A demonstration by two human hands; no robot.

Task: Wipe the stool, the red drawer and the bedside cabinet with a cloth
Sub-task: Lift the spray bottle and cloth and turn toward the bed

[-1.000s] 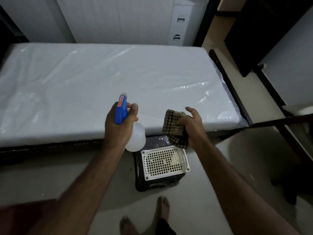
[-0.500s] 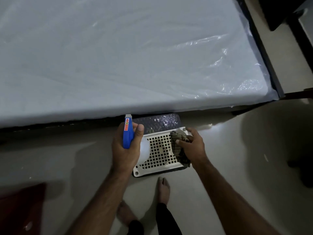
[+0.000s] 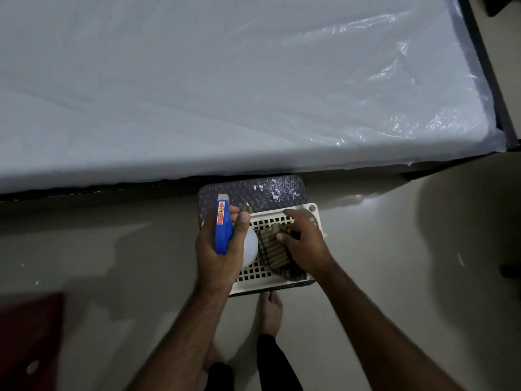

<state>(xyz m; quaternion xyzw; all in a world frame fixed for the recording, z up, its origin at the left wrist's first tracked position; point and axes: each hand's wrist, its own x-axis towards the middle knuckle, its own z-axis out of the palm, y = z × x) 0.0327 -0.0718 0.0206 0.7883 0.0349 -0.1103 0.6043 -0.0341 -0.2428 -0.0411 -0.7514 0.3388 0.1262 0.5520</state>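
R hand [image 3: 306, 244] grip – soft cloth [image 3: 275, 251] bunched, pressed on stool [image 3: 270, 283] | L hand [image 3: 220, 258] grip – holds spray bottle [image 3: 222, 232] | stool prob light, stiff

One stool [image 3: 255, 273], one cloth [image 3: 275, 251], one spray bottle [image 3: 222, 230], one mattress [image 3: 225, 80], one left hand [image 3: 218, 258], one right hand [image 3: 306, 242].

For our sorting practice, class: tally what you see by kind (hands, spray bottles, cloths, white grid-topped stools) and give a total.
Hands: 2, left hand and right hand
Spray bottles: 1, spray bottle gripped by the left hand
Cloths: 1, cloth under the right hand
White grid-topped stools: 1, stool
Total: 5
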